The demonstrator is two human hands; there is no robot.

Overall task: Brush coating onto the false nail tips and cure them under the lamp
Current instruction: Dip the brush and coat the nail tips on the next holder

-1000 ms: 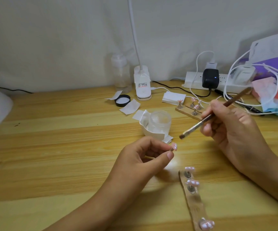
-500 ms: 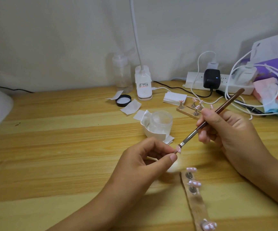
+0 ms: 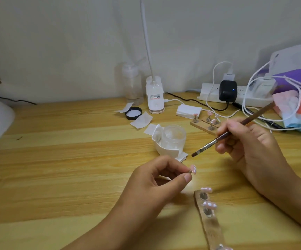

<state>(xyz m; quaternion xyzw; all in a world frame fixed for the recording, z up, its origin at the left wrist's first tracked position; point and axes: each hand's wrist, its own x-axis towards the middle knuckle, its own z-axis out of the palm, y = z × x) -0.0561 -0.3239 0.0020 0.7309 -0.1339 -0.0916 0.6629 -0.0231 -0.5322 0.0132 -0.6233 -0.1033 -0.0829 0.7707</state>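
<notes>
Brush (image 3: 212,142) lifted off nail tip (image 3: 247,169); wooden desk (image 3: 74,159), white wall (image 3: 74,42) behind.

the nail tip (image 3: 193,169) i hold is pink with white marks, same as those on the brown strip (image 3: 212,228). my brush (image 3: 208,144) has a dark brown handle and silver ferrule. the desk (image 3: 74,159) is pale yellow wood, streaked with grain; the lid (image 3: 133,113) is black.

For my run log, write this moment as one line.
left hand: pinches nail tip by its peg | right hand: holds brush | brush: above nail tip, not touching
</notes>
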